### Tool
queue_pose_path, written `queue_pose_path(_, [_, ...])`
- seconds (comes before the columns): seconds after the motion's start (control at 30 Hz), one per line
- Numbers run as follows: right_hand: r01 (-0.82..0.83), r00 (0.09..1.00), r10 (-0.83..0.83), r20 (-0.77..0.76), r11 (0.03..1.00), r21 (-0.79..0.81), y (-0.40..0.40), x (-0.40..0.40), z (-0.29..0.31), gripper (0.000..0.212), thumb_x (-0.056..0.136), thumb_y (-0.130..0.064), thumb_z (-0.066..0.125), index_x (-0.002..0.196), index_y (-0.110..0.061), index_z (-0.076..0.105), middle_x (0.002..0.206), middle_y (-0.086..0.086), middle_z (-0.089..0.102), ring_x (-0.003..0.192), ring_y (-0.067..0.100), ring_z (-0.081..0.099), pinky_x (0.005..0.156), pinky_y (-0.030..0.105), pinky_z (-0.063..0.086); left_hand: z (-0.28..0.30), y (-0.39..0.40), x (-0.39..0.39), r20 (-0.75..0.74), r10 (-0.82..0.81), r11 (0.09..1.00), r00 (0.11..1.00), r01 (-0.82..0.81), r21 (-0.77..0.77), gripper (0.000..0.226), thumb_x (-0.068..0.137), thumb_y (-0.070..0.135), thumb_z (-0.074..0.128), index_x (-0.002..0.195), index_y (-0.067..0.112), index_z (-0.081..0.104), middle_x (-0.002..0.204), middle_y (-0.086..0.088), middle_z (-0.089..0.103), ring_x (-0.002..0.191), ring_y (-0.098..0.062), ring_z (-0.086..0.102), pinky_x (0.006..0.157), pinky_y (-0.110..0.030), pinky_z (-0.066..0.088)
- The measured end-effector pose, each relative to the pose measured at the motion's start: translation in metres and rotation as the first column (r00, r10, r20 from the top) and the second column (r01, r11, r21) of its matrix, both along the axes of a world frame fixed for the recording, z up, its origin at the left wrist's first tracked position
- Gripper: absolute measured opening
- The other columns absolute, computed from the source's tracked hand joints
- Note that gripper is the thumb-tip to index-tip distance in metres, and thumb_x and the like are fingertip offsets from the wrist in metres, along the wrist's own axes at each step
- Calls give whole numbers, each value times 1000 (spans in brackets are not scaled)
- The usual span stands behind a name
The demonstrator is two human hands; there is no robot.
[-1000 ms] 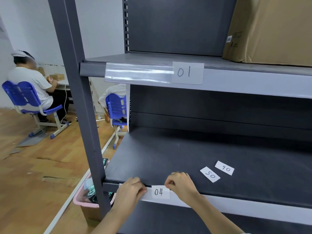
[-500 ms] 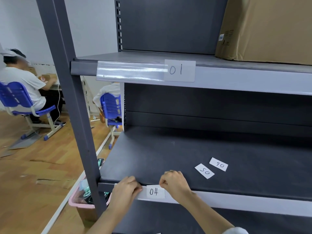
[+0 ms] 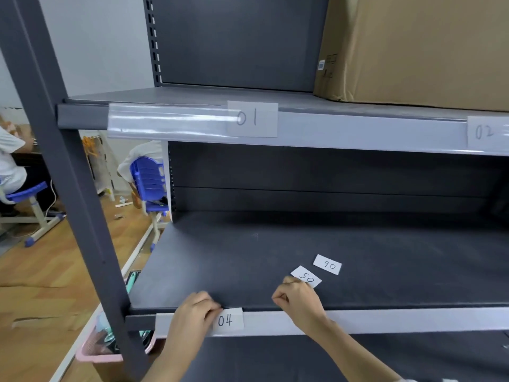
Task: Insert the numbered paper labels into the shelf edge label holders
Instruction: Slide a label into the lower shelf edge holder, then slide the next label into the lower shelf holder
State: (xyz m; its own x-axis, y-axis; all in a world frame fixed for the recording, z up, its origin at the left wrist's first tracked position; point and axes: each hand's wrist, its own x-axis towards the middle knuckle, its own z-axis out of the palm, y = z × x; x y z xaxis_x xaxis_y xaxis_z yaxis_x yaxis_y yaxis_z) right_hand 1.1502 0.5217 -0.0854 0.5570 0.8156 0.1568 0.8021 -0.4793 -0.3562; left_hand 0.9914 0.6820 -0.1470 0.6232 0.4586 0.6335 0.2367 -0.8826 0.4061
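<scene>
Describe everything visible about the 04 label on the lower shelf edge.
The 04 label is a small white paper rectangle with "04" handwritten in dark ink, reading upright. It sits flat in the pale label holder strip along the lower shelf's front edge, near its left end. The left hand touches its left edge with its fingers; the right hand is off it, to the right.

White labels (image 3: pixel 229 320), dark grey shelf (image 3: pixel 275 257), brown box (image 3: pixel 418 51), blue chairs (image 3: pixel 148 177).
</scene>
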Motion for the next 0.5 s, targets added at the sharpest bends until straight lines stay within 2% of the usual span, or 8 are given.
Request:
queue_pose_path(0.07, [17, 1000, -17, 2, 1000, 6, -9, 10, 4, 19, 79, -2, 45, 71, -3, 62, 62, -11, 29, 65, 16, 36, 55, 15, 21, 2, -13, 17, -1, -26, 999, 1000, 26, 31, 10, 61, 22, 68, 52, 17, 66, 79, 11, 45, 64, -5, 42, 58, -17, 39])
queue_pose_path(0.13, [14, 999, -13, 36, 1000, -14, -19, 22, 6, 19, 78, -1, 44, 66, -4, 58, 62, -6, 29, 59, 13, 32, 56, 20, 22, 3, -26, 31, 2, -54, 996, 999, 53, 71, 20, 68, 31, 60, 53, 18, 67, 78, 10, 44, 64, -4, 41, 58, -18, 39])
queue_pose_path(0.2, [20, 999, -20, 34, 1000, -4, -29, 37, 9, 19, 79, -2, 45, 66, -4, 58, 69, -1, 36, 61, 14, 32, 61, 24, 24, 2, -38, 45, 9, -73, 992, 997, 71, 99, 27, 70, 34, 52, 54, 19, 67, 78, 10, 44, 64, -4, 42, 57, -18, 39])
queue_pose_path(0.33, [27, 999, -27, 20, 1000, -11, -52, 75, 8, 18, 82, -6, 46, 76, -2, 63, 75, 2, 44, 74, 25, 46, 66, 24, 27, 4, -63, 75, -46, -85, 989, 995, 90, 113, 7, 57, 25, 70, 53, 21, 67, 70, 13, 48, 63, -3, 43, 54, -16, 40])
queue_pose_path(0.43, [14, 1000, -15, 15, 1000, 6, -66, 106, 5, 15, 79, -4, 48, 78, -1, 63, 87, 14, 59, 87, 30, 56, 66, 26, 31, 2, -80, 99, -106, -85, 991, 991, 95, 96, 14, 50, 21, 80, 52, 24, 66, 68, 14, 49, 64, -2, 43, 49, -15, 40])
queue_pose_path(0.5, [-8, 1000, 8, 23, 1000, -7, -72, 124, 6, 17, 80, -4, 48, 79, -3, 64, 82, 7, 53, 89, 28, 57, 67, 25, 31, -1, -88, 109, -127, -89, 993, 988, 98, 64, 20, 47, 19, 84, 52, 24, 66, 67, 15, 51, 64, -1, 43, 49, -14, 41])
